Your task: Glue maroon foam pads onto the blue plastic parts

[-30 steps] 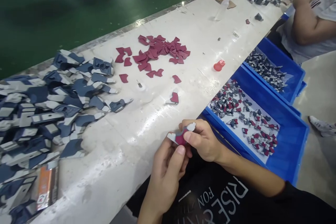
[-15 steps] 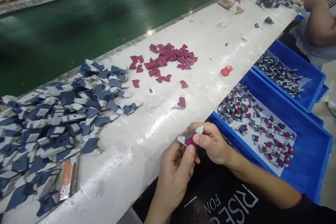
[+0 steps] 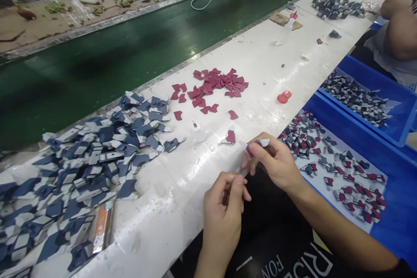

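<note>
My right hand (image 3: 273, 160) pinches a small grey and maroon part (image 3: 252, 149) above the table's near edge. Lower and to the left, my left hand (image 3: 226, 204) is closed, thumb against the curled fingers; what it holds, if anything, is too small to make out. Another grey piece with a maroon patch (image 3: 230, 136) lies on the white table (image 3: 156, 221) just beyond my hands. Farther back is a heap of flat maroon pieces (image 3: 215, 84). Many blue-grey parts (image 3: 94, 160) are piled on the left.
Blue bins (image 3: 395, 169) with finished-looking pieces stand at right, below the table edge. An orange tube (image 3: 103, 228), a red cap (image 3: 284, 97) and a clear bottle (image 3: 286, 30) are on the table. Another person's hands (image 3: 399, 2) show at top right.
My hands have come apart. The right hand has moved away with the grey and maroon part, while the left has let go of it. The view has tilted up.
</note>
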